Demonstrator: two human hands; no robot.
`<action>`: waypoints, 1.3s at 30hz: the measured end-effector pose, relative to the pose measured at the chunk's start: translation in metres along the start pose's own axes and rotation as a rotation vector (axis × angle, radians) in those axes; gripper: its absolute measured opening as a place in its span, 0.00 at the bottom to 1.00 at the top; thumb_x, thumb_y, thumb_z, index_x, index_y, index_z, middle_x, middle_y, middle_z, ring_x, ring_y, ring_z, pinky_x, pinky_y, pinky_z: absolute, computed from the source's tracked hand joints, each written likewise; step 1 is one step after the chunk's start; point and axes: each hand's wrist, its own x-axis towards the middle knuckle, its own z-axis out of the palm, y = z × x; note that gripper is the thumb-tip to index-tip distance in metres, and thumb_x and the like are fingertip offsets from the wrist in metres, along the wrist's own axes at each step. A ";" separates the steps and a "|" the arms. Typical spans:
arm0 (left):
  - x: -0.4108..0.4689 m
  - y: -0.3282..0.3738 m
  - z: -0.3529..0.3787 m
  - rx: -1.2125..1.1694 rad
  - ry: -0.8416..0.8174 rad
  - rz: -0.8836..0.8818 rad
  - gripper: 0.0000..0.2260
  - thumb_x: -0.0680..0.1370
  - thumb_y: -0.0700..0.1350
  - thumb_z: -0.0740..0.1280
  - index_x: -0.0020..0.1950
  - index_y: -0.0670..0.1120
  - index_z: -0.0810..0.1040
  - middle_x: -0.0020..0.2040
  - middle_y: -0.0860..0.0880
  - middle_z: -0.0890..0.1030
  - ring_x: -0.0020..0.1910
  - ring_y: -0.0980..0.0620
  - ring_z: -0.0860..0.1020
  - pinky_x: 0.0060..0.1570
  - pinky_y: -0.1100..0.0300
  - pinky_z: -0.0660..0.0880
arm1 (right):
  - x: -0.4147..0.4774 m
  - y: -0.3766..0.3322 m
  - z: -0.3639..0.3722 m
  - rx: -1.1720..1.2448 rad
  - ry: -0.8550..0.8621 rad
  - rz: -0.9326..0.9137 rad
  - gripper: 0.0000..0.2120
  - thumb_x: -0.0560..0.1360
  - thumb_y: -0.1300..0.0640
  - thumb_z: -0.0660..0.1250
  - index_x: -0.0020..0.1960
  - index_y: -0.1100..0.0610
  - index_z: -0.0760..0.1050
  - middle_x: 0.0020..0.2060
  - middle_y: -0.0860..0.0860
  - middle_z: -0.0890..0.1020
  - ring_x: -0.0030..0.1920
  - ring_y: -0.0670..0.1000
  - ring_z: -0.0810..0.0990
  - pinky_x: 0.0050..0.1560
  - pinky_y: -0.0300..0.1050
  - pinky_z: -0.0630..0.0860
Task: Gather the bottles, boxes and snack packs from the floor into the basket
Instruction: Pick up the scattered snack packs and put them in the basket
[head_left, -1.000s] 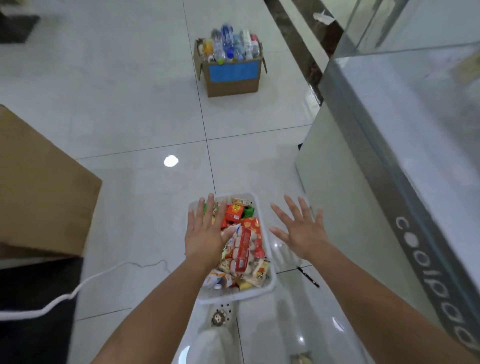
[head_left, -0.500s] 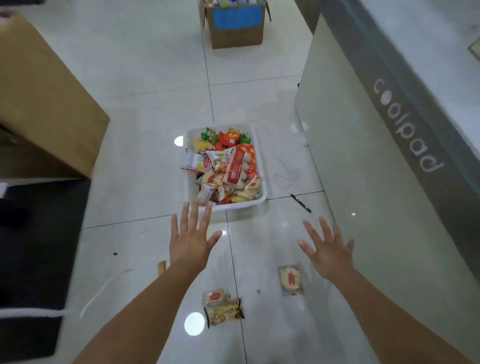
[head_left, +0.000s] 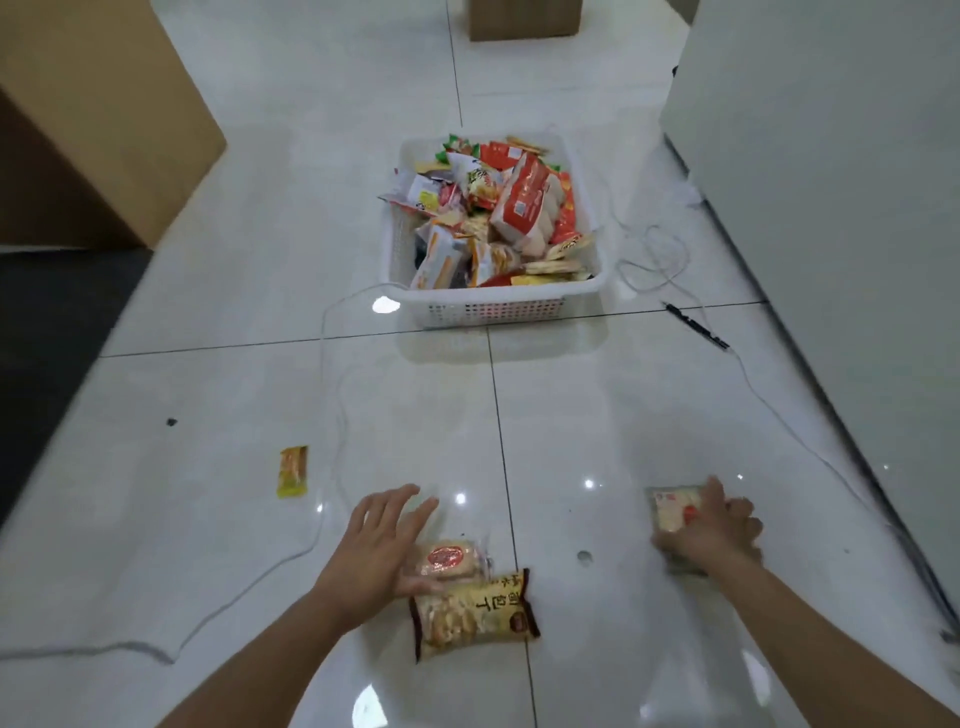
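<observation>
One biscuit pack (head_left: 448, 560) beside left hand (head_left: 376, 553), clear pack (head_left: 670, 512) under right hand (head_left: 714, 535).

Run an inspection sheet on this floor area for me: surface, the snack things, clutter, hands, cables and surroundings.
Surface: glossy white tiled floor.
Job's things: white basket heaped with snack packs; loose on the floor a small yellow pack, a round-label pack, a brown pack beside it, a clear pack.
Clutter: black pen right of the basket; dark speck.
Hands: left hand open, thumb by the round-label pack; right hand on the clear pack, blurred, grip unclear.
Cables: white cable left of the basket; thin white cable looped on its right.
Surroundings: cardboard box left, second box beyond the basket, grey cabinet right, dark mat left.
</observation>
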 end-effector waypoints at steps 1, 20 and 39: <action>-0.002 0.004 0.002 -0.047 0.004 0.028 0.38 0.68 0.76 0.51 0.63 0.49 0.72 0.60 0.48 0.69 0.57 0.50 0.68 0.60 0.58 0.62 | -0.001 0.005 -0.002 -0.019 0.016 0.019 0.55 0.59 0.47 0.79 0.75 0.50 0.47 0.68 0.60 0.58 0.68 0.62 0.60 0.64 0.56 0.65; 0.030 0.042 -0.048 -0.613 -0.357 -0.229 0.15 0.78 0.49 0.63 0.53 0.46 0.58 0.51 0.43 0.75 0.44 0.45 0.75 0.37 0.56 0.70 | -0.034 -0.032 -0.030 0.917 -0.176 -0.046 0.20 0.72 0.58 0.72 0.58 0.67 0.72 0.43 0.58 0.78 0.35 0.53 0.77 0.30 0.44 0.77; 0.190 -0.059 -0.226 -1.515 0.361 -0.641 0.10 0.77 0.48 0.67 0.50 0.42 0.71 0.37 0.43 0.76 0.26 0.54 0.67 0.24 0.64 0.63 | 0.012 -0.261 -0.157 1.037 -0.426 -0.347 0.15 0.74 0.70 0.64 0.61 0.65 0.71 0.49 0.59 0.77 0.37 0.51 0.77 0.27 0.34 0.77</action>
